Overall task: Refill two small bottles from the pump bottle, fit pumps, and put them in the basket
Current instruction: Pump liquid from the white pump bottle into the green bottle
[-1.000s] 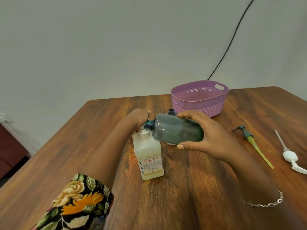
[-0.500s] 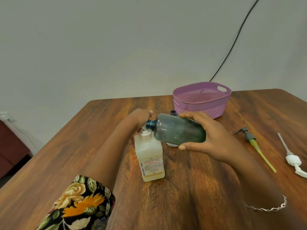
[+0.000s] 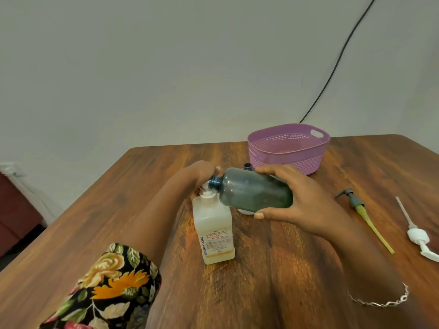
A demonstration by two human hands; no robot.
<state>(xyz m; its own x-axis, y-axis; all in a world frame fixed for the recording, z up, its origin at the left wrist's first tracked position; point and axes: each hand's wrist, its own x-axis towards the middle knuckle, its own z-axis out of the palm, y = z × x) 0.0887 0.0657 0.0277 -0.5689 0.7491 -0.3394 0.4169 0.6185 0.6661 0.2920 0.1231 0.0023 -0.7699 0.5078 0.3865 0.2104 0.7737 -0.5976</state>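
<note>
Unchanged since earlier: right hand (image 3: 306, 198) grasps smooth dark cylindrical bottle (image 3: 256, 191) sideways; left hand (image 3: 202, 174) presses on square translucent pump bottle (image 3: 213, 229).

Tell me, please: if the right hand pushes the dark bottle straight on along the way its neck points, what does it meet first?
Probably the white pump head of the pale square pump bottle, under the left hand. The dark green plastic bottle in the right hand already has its neck almost there; depth is unclear.
</note>
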